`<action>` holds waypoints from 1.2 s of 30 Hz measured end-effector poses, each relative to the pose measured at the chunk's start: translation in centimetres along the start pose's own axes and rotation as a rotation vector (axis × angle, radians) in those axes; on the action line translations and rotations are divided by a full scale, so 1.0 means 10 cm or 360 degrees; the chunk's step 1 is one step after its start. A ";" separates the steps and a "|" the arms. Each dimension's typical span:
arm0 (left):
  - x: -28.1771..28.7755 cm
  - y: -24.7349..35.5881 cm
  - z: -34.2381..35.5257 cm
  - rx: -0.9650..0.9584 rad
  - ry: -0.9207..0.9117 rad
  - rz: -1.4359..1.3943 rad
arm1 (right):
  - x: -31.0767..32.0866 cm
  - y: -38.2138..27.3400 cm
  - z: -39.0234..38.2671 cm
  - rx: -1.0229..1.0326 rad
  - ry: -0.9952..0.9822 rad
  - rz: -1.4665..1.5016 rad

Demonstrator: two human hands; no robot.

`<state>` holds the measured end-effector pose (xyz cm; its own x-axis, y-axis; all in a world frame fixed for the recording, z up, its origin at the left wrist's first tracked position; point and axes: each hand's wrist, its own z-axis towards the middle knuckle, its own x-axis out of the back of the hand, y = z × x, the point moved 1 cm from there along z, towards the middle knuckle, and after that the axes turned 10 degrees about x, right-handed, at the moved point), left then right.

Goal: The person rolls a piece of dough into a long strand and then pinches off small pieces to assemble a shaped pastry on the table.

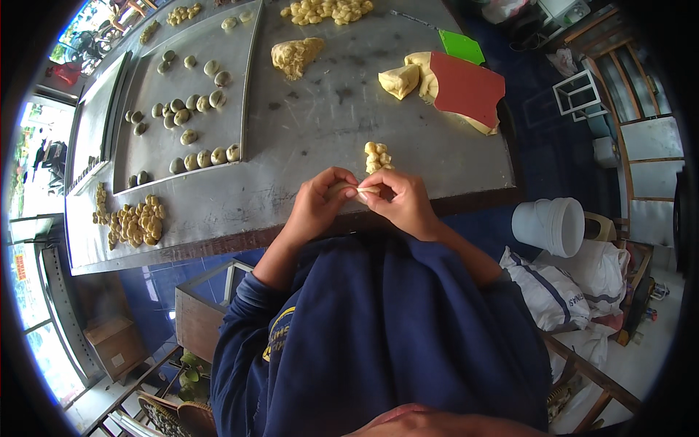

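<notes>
My left hand point(325, 197) and my right hand point(392, 195) meet at the near edge of the metal table point(306, 131), both pinching a small flattened piece of pale dough point(369, 189) between thumbs and fingers. Just beyond them lies a small group of dough balls point(377, 156). Larger dough lumps point(399, 80) sit further back beside a red flat board point(467, 86), which rests over more dough. A rough dough mound point(295, 57) is at the back middle, with more balls point(326, 10) behind it.
A metal tray point(244, 95) with dark and pale balls is at left, piles of balls point(138, 222) in front of it. A green scraper point(460, 46) lies at the back. Off the table are a white bucket point(547, 226), sacks point(546, 291), a cardboard box point(116, 342) and a stand point(196, 320).
</notes>
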<state>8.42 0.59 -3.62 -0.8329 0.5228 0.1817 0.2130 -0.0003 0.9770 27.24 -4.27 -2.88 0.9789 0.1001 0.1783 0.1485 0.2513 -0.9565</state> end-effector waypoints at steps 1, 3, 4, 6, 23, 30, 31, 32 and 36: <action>0.03 0.00 0.00 -0.0018 0.0061 0.0218 | 0.01 0.04 -0.03 -0.0261 -0.0006 0.0332; 0.12 -0.04 0.00 0.0109 0.0245 0.0426 | 0.06 0.07 -0.05 -0.0363 0.0080 0.0959; 0.19 -0.09 0.03 0.0252 0.0360 0.0415 | 0.10 0.07 -0.07 -0.0412 0.0124 0.1272; 0.30 -0.16 0.03 0.0366 0.0482 0.0407 | 0.27 0.08 -0.10 -0.0125 0.0163 0.0673; 0.05 0.13 0.01 0.0253 -0.0192 -0.0061 | 0.06 -0.13 -0.04 0.0454 0.0164 -0.0867; -0.04 0.15 0.03 0.0165 -0.0176 -0.0142 | 0.07 -0.09 -0.01 0.0300 -0.0024 -0.0509; -0.05 0.14 0.02 0.0103 -0.0118 -0.0067 | 0.08 -0.08 -0.02 0.0179 -0.0052 -0.0437; -0.05 0.13 0.01 0.0034 -0.0060 0.0048 | 0.10 -0.05 -0.03 -0.0014 -0.0048 -0.0063; -0.02 0.09 0.04 -0.0030 0.0227 0.0361 | 0.11 0.09 -0.10 -0.0512 0.0034 0.1206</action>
<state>8.92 0.81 -2.83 -0.8289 0.3819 0.4089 0.3941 -0.1201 0.9112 28.59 -4.89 -3.78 0.8319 0.1124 -0.5435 -0.5236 -0.1656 -0.8357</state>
